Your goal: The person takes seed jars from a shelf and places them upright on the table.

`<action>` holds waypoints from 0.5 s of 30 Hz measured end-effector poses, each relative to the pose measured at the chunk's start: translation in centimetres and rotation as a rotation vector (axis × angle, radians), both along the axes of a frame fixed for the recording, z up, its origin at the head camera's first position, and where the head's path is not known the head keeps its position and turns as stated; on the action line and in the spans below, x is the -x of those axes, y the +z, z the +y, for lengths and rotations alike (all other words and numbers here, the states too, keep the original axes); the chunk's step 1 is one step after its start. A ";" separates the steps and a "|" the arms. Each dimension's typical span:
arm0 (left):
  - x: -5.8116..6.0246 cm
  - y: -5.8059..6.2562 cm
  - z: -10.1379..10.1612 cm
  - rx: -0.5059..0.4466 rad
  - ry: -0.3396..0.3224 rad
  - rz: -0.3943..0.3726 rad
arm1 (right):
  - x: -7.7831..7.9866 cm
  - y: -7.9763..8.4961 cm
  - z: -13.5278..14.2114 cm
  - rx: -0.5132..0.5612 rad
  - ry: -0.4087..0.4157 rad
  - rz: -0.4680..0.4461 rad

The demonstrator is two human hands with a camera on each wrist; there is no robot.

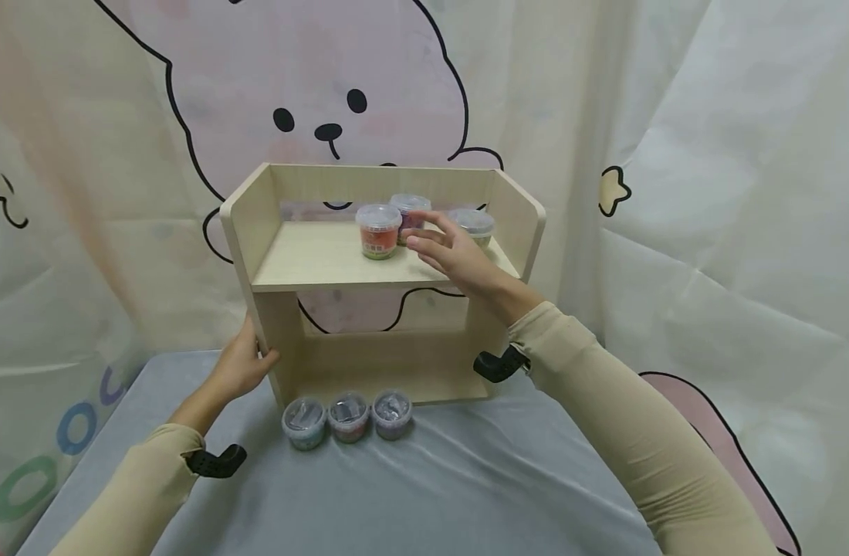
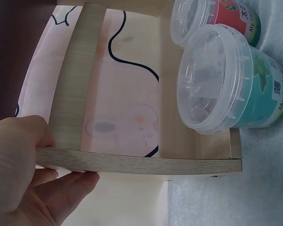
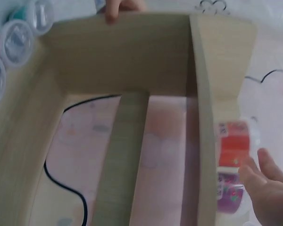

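A small two-tier wooden shelf stands on the table. My left hand grips the front edge of its left side panel, thumb inside and fingers outside. On the upper board sit three lidded plastic tubs: a red one, a purple one behind it, and a tub at the right, partly hidden by my right hand. That right hand hovers over the board with fingers loosely extended, holding nothing. Its fingertips are right by the purple tub.
In front of the shelf's lower left, three more tubs stand in a row on the blue-grey cloth: a teal one, a red one and another. A printed curtain hangs close behind and at both sides.
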State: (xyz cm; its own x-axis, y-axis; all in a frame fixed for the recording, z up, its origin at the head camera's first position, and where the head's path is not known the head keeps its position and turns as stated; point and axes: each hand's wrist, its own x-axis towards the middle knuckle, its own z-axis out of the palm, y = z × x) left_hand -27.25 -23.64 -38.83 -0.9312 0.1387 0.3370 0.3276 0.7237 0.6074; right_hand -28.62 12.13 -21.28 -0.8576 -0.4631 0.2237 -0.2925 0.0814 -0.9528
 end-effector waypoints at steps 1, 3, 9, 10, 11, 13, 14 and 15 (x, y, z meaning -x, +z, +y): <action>-0.1 -0.1 -0.1 0.004 0.002 -0.005 | 0.4 -0.1 -0.2 -0.020 -0.017 -0.004; -0.2 -0.2 -0.2 0.003 -0.005 -0.007 | 1.1 -0.2 -0.5 -0.057 -0.045 -0.019; -0.2 0.1 -0.2 -0.019 -0.037 -0.017 | 2.9 -0.3 -1.7 -0.109 -0.107 -0.077; -0.2 0.1 -0.3 -0.018 -0.038 -0.022 | 3.2 -0.4 -1.9 -0.121 -0.111 -0.080; -0.2 0.2 -0.3 -0.016 -0.039 -0.028 | 3.4 -0.4 -2.2 -0.131 -0.112 -0.078; -0.3 0.2 -0.3 -0.015 -0.044 -0.040 | 3.8 -0.5 -2.6 -0.142 -0.118 -0.074; -0.2 0.2 -0.3 -0.014 -0.048 -0.044 | 4.0 -0.5 -2.8 -0.146 -0.124 -0.069; -0.2 0.3 -0.3 -0.012 -0.049 -0.045 | 4.1 -0.5 -3.0 -0.147 -0.133 -0.058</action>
State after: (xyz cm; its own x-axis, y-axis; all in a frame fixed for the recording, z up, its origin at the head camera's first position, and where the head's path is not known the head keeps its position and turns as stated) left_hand -27.04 -23.98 -38.55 -0.9377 0.1808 0.2965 0.3344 0.7003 0.6306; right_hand -32.68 9.16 -21.79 -0.9227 -0.3693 0.1105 -0.2150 0.2550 -0.9428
